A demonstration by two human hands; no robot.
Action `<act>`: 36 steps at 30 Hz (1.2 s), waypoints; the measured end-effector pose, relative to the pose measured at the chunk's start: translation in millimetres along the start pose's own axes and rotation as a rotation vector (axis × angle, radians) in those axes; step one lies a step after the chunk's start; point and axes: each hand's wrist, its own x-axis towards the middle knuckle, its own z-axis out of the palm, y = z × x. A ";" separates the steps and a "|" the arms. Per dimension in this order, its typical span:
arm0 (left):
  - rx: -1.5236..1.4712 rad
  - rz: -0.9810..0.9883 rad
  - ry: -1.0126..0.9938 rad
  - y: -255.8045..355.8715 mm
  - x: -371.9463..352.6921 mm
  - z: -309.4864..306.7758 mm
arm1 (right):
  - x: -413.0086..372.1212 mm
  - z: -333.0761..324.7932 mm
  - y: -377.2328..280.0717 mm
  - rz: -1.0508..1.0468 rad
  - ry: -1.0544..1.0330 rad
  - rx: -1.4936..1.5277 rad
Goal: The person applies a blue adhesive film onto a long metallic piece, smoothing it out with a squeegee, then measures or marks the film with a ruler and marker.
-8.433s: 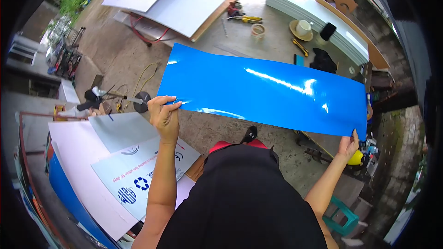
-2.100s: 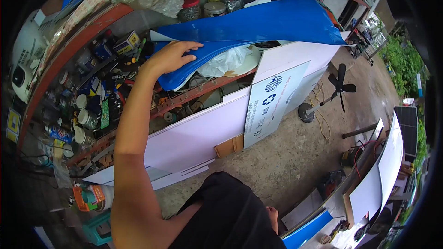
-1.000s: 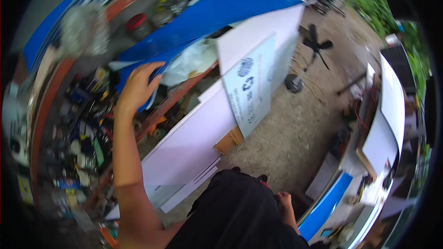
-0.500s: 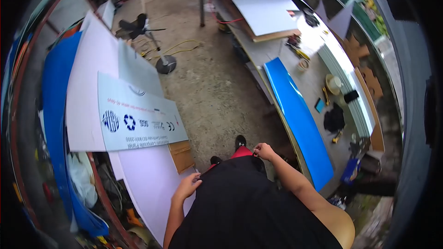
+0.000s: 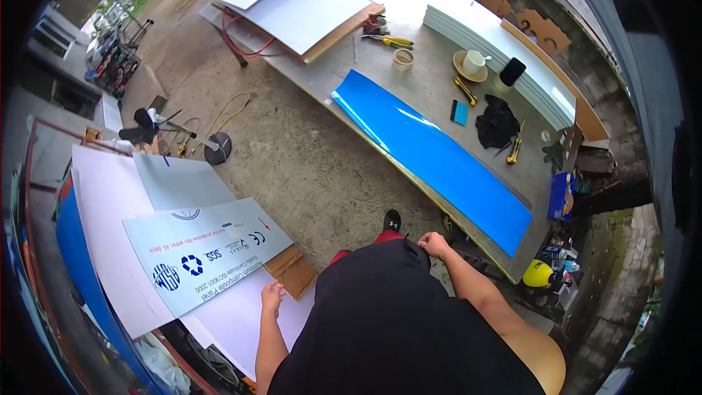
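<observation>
Left hand: fingers loosely apart, empty, at white panel. Right hand: at shirt hem, finger state not discernible. Risk: blue sheet lies along workbench edge; body bump could slide it off.

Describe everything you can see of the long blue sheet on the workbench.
The blue sheet is a long, narrow rectangle, glossy like plastic or a coated panel, with a white glare streak near its far end. It lies flat and runs diagonally along the near edge of the grey workbench. Nothing lies on it. The right hand is close to its near end but not touching it.
</observation>
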 end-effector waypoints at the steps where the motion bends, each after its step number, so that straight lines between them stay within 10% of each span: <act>1: -0.031 0.056 -0.010 19.1 6.5 10.6 | 2.8 -7.2 0.3 0.011 -0.002 0.018; 13: 0.185 0.407 -0.394 184.9 3.8 230.4 | 24.1 -127.0 31.3 -0.021 0.232 0.365; 36: 0.131 0.390 -0.648 426.9 116.9 362.7 | -1.8 -96.5 6.5 0.247 0.510 0.799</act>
